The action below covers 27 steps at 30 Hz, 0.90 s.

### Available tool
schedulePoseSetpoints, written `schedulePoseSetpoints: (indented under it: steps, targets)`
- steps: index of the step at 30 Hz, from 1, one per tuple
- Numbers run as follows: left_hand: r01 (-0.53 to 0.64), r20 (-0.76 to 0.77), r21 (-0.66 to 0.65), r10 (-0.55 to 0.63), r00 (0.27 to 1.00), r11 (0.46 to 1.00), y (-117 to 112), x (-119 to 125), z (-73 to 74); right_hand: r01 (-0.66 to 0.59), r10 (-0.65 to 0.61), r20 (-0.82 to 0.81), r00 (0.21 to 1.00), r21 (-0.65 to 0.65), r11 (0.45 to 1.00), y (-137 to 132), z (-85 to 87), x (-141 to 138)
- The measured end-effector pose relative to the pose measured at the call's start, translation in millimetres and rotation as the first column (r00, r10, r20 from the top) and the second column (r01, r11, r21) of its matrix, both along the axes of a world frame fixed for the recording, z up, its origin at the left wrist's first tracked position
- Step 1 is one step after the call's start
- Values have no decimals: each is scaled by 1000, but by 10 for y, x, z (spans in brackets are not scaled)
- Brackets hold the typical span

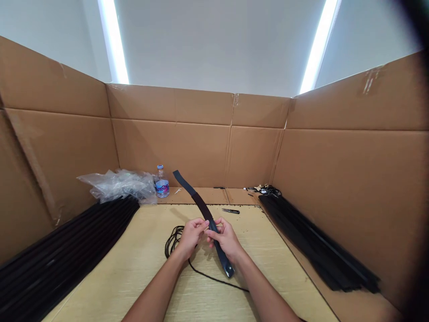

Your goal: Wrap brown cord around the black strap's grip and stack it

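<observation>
Bundled strips (pixel 63 241) at left, more strips (pixel 318 241) at right, water bottle (pixel 161 182) beside plastic bag (pixel 117 185) at back

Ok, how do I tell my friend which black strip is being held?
On the pale board, black strips lie piled at both sides. The strip held up between them, by the left hand and right hand, is alone, with a brownish middle.

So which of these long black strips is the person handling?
The single strip held between the left hand and right hand. The others lie untouched in two piles, the left pile and the right pile.
</observation>
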<state>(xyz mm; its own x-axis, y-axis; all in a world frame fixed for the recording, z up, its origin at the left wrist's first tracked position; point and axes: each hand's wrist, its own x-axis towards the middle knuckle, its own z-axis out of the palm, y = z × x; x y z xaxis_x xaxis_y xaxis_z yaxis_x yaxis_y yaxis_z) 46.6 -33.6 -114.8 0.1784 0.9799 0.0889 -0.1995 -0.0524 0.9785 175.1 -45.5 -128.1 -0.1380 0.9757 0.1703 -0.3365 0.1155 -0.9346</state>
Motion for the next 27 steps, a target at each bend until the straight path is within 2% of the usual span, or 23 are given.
schedulePoseSetpoints:
  steps: [13, 19, 27]
  targets:
    - [37, 4, 24, -37, 999, 999, 30, 44, -94, 96, -90, 57, 994, -106, 990, -38, 70, 7]
    - [6, 12, 0, -6, 1000, 1000, -38, 79, -92, 92, -81, 80, 993, -148, 985, -73, 60, 40]
    - [-35, 4, -36, 36, 999, 999, -14, 91, -200, 51, -43, 57, 997, -161, 986, -118, -18, 100]
